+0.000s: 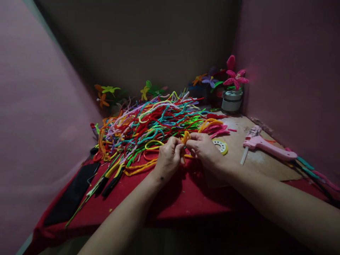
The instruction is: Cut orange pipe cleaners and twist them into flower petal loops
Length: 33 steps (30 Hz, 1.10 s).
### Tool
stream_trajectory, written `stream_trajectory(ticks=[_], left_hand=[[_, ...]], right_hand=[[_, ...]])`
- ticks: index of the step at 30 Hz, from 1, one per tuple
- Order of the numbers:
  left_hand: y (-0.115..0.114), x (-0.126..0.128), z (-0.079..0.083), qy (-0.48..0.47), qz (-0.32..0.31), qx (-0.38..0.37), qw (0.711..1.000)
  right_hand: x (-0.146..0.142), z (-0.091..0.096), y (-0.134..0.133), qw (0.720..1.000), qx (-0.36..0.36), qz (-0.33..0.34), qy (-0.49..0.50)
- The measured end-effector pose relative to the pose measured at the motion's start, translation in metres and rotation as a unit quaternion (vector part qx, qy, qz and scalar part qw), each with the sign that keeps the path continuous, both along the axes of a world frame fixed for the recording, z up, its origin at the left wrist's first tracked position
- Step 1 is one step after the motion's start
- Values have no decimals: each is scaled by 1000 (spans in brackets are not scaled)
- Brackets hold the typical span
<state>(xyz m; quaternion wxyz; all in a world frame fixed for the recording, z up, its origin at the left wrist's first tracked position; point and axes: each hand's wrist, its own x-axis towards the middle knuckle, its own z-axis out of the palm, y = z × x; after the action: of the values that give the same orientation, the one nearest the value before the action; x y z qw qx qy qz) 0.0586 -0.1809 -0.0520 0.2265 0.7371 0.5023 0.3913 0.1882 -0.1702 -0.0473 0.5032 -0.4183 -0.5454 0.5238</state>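
An orange pipe cleaner [186,137], bent into a small loop, stands up between my two hands. My left hand [171,152] pinches it from the left, thumb against the fingers. From the right, my right hand [200,147] grips it with thumb and forefinger. The ends inside my fingers are hidden. Right behind my hands lies a big heap of pipe cleaners [159,117] in red, green, turquoise, lilac and other colours. A yellow-rimmed tape roll [221,146] rests just right of my right hand.
A pink hot glue gun [265,145] lies on a tan board [261,166] at right. Yellow-handled pliers [114,177] and a black phone-like slab [71,194] lie left on the red cloth [180,205]. A jar [232,102] with a pink flower [236,78] stands at the back right.
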Motion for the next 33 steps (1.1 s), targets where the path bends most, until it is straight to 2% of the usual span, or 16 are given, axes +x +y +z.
stream_trajectory(ticks=[3,6,11,13,15,18,22,25,30,33], left_hand=[[3,-3,-4,15,-1,-6,1000],[6,-4,-6,-22,-12,-40,999],[8,0,-2,-129,-30,-83,988],[8,1,-1,-121,-27,-90,988],[7,1,-1,-72,-14,-69,995],[3,2,-3,-6,19,1,1000],[1,3,-4,28,41,53,997],[6,0,-3,12,28,21,999],[12,-7,-1,-69,-22,-78,994],[10,-6,5,-101,-57,-132,984]], right_hand=[[1,0,1,993,58,-29,-101],[1,-2,3,981,93,-44,-164],[1,-6,6,991,57,-49,-109],[1,-6,7,993,40,-53,-100],[0,-6,7,993,32,-51,-102],[-1,-6,6,993,34,-46,-107],[-2,-7,6,990,56,-42,-120],[-1,-4,7,993,40,-24,-107],[6,10,8,999,28,-27,19],[10,14,9,999,28,0,23]])
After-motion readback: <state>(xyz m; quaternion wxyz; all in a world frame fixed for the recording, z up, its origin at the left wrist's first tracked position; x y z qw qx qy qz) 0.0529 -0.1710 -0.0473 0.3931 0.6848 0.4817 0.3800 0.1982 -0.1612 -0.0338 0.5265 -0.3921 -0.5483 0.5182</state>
